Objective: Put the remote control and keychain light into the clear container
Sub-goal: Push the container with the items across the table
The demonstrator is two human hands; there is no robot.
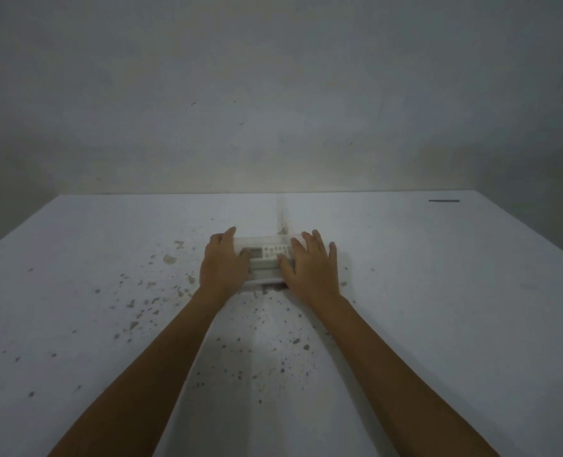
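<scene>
Speckled white tabletop [438,291] bears a clear plastic container [263,240] with the white buttoned remote control [268,252] inside, left hand [222,263] and right hand [311,267] spread flat, gripping nothing, seemingly pressing its lid shut; keychain light unseen

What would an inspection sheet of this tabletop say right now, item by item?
Surface: white table, speckled with brown stains and chips.
Job's things: clear container at table centre; white remote control shows through it. Keychain light: cannot make it out.
Clutter: a thin dark strip near the far right edge.
Grippers: left hand and right hand lie flat over the container's two ends, fingers spread.
Cables: nothing seen.
Surroundings: bare grey wall, dim light.
</scene>
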